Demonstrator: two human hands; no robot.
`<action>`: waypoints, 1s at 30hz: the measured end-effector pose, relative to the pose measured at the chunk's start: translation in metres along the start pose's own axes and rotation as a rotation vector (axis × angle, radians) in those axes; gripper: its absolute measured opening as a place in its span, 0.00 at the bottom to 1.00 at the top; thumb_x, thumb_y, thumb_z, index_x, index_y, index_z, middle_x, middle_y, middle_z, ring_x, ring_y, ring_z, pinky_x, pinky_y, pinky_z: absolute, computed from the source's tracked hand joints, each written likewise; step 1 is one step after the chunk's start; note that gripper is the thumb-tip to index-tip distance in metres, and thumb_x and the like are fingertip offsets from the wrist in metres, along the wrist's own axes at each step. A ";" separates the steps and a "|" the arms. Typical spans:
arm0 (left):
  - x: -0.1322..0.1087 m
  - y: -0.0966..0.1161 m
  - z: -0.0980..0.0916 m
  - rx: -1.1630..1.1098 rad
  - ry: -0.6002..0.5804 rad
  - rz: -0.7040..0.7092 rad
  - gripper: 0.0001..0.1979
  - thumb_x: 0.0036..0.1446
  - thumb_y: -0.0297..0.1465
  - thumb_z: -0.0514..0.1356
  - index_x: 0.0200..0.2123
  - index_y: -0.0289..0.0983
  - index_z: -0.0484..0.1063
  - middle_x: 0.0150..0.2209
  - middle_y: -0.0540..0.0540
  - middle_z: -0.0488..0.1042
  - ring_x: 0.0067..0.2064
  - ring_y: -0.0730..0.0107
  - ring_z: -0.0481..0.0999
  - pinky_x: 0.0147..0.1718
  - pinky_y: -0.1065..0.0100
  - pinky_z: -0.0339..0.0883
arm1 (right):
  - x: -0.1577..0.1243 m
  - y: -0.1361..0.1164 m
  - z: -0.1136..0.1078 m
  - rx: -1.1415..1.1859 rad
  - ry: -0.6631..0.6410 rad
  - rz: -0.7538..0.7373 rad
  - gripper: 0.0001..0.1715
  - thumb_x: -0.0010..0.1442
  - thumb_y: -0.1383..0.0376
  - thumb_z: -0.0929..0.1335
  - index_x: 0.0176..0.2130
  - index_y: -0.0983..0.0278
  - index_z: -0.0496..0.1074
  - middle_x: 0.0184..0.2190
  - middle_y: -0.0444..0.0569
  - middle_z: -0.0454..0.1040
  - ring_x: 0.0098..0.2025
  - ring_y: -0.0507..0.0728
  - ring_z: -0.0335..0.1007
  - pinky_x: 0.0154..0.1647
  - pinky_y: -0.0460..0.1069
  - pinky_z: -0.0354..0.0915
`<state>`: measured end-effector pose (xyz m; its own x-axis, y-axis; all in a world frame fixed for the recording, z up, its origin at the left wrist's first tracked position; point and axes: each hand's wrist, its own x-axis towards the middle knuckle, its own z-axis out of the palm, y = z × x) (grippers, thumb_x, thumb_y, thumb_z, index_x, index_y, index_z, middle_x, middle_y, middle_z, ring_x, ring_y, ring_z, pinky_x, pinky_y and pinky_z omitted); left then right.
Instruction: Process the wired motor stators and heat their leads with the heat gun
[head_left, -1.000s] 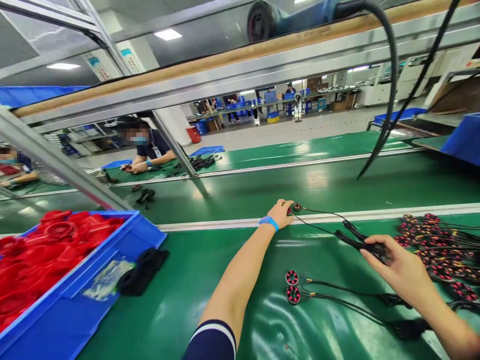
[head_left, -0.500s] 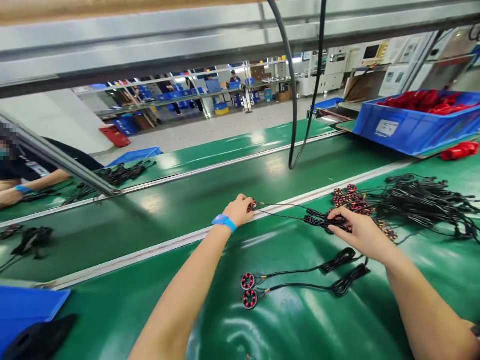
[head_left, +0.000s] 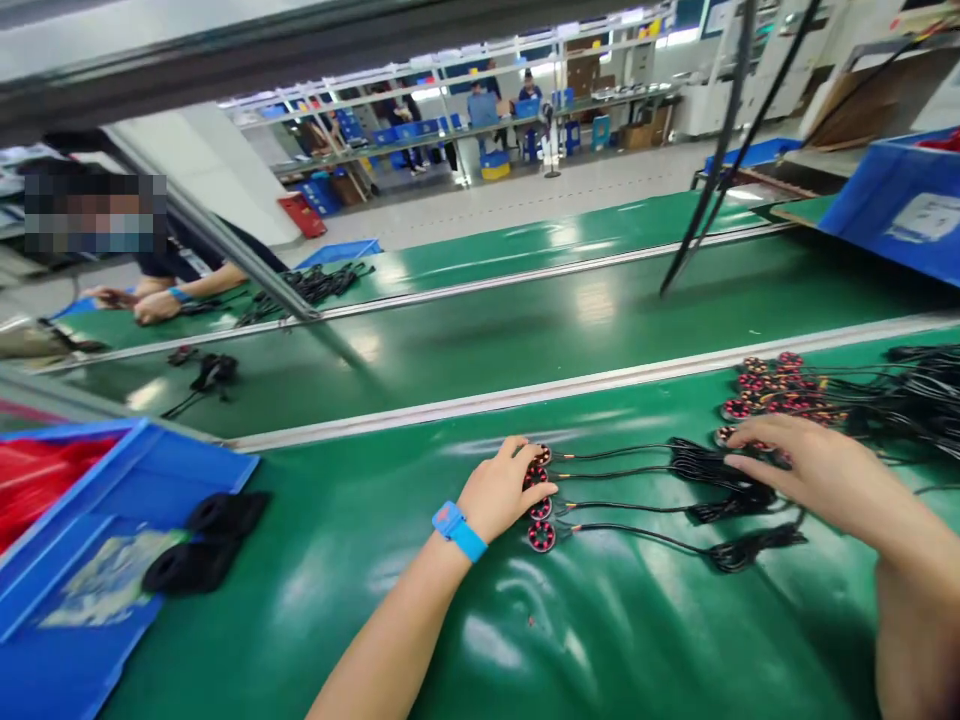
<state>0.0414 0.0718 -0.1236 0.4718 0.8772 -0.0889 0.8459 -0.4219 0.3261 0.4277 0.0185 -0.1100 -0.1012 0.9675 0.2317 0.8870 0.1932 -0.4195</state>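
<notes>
My left hand (head_left: 506,487) rests with thumb and fingers around the upper ring-shaped motor coils (head_left: 536,480), which have red and black windings. Just below lies another ring-shaped coil (head_left: 541,537), in the same short column on the green mat. From each coil a black lead runs right to a folded cable bundle (head_left: 697,465). Over the right end of these bundles is my right hand (head_left: 810,470), its thumb and forefinger apart and nothing visibly gripped. Beyond it, more ring coils (head_left: 754,385) are heaped, partly hidden by my fingers.
Black cables (head_left: 930,390) pile up at the right. A blue bin (head_left: 907,215) stands behind them; another blue bin (head_left: 127,500) with red parts is at left, beside black pieces (head_left: 202,545). A white rail (head_left: 465,407) borders the belt. Across it, a co-worker's hands (head_left: 154,303) handle parts.
The stretched coils and cable have come down onto the mat alongside the other two. My right fingers have opened off the bundle. The view has swung left.
</notes>
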 end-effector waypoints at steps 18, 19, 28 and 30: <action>-0.029 -0.017 0.018 -0.132 0.067 0.181 0.07 0.68 0.32 0.55 0.44 0.40 0.72 0.45 0.48 0.69 0.43 0.68 0.72 0.45 0.67 0.69 | 0.061 -0.138 0.117 0.475 -0.620 -0.111 0.20 0.68 0.55 0.59 0.40 0.62 0.75 0.33 0.45 0.75 0.34 0.54 0.69 0.39 0.48 0.61; -0.028 -0.018 0.019 -0.122 0.072 0.198 0.06 0.68 0.32 0.55 0.43 0.40 0.72 0.45 0.48 0.69 0.42 0.68 0.72 0.44 0.67 0.69 | 0.060 -0.137 0.118 0.505 -0.633 -0.088 0.20 0.67 0.55 0.60 0.38 0.63 0.75 0.33 0.45 0.75 0.34 0.54 0.69 0.38 0.48 0.60; -0.024 -0.016 0.023 -0.074 0.112 0.289 0.06 0.68 0.32 0.55 0.42 0.39 0.72 0.43 0.46 0.67 0.39 0.67 0.69 0.40 0.66 0.66 | 0.058 -0.129 0.131 0.915 -0.691 0.196 0.23 0.58 0.48 0.67 0.36 0.66 0.72 0.34 0.48 0.74 0.38 0.55 0.69 0.44 0.49 0.63; -0.024 -0.015 0.023 -0.062 0.112 0.283 0.06 0.67 0.32 0.56 0.41 0.39 0.72 0.42 0.46 0.66 0.38 0.66 0.68 0.39 0.65 0.65 | 0.057 -0.130 0.132 0.907 -0.682 0.184 0.22 0.59 0.49 0.66 0.38 0.66 0.72 0.32 0.48 0.74 0.37 0.55 0.70 0.45 0.50 0.64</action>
<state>0.0230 0.0513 -0.1481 0.6534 0.7479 0.1172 0.6661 -0.6415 0.3804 0.2469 0.0700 -0.1575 -0.4723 0.8268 -0.3055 0.2904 -0.1813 -0.9396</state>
